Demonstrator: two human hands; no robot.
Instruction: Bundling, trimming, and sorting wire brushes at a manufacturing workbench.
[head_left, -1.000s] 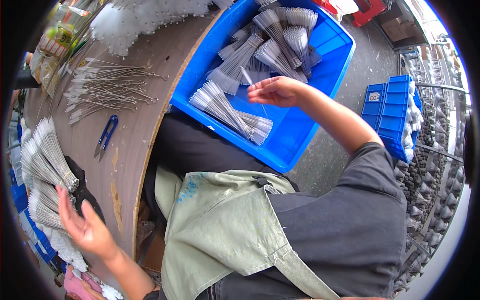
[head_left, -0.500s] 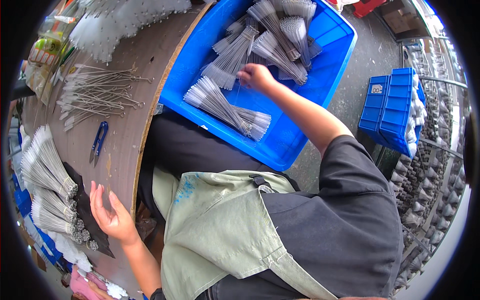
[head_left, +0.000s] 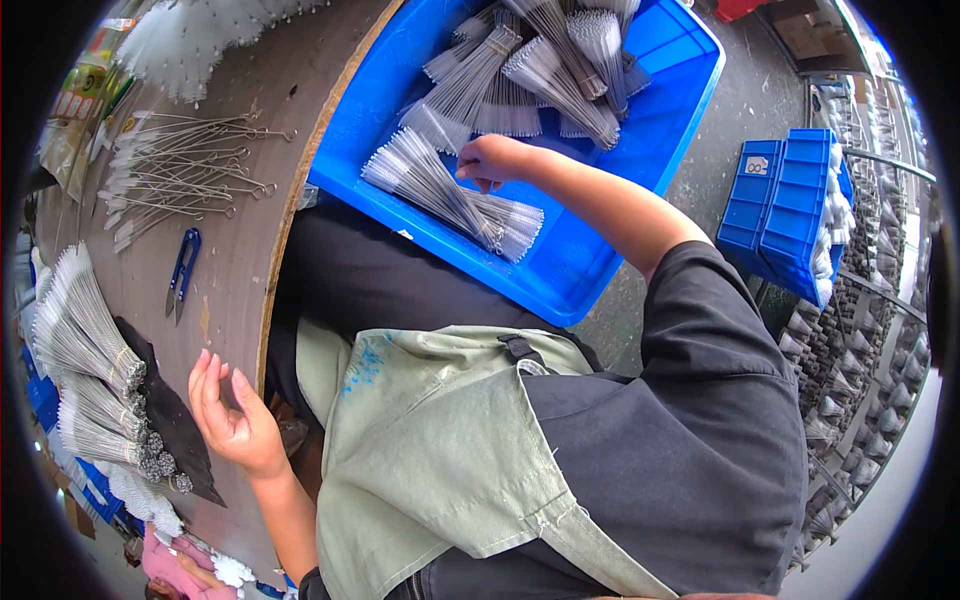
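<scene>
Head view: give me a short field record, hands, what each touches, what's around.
left hand: open, palm up, empty, at the edge of the wooden table
right hand: reaching into the blue bin, on or just above a tied bundle of wire brushes; contact unclear
near left hand: brush bundles on a dark cloth
table also: blue snips, loose looped wires
right side: stacked blue crates
</scene>
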